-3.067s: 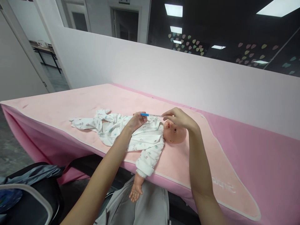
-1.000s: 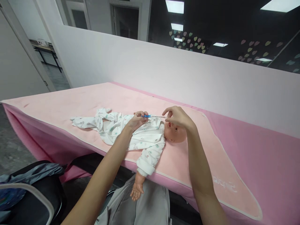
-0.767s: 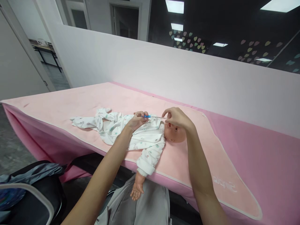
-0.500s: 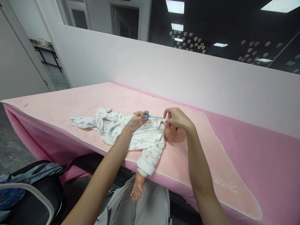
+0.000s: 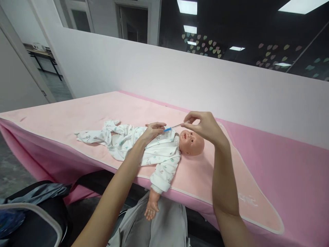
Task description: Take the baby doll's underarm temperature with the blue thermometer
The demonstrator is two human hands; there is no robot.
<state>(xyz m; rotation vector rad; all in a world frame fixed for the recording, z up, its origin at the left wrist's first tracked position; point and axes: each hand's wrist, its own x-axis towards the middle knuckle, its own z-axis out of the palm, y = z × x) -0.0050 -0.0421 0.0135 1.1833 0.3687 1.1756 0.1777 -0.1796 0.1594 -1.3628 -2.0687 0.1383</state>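
Note:
A doll [image 5: 192, 143] in a white patterned sleepsuit [image 5: 160, 154] lies on its back, head to the right. One doll arm hangs over the near table edge. Above its chest is a thin, clear stick with a blue end, which looks like a thermometer [image 5: 167, 129]. My right hand [image 5: 202, 124] pinches its clear upper end, above the doll's face. My left hand [image 5: 153, 132] is over the doll's chest, thumb and fingers apart, with the fingertips at the blue end. Whether they still touch it is hard to see.
A pale pink mat [image 5: 84, 106] covers the table over a darker pink cloth [image 5: 290, 154]. Behind it runs a white wall [image 5: 144, 70] with dark glass above. At the lower left stands a black chair [image 5: 48, 209] with cloth on it.
My right hand has moved up and to the right with the thermometer, which now slopes. Its blue end has slid out from my left fingers, which stay nearly in place. The doll's face is uncovered.

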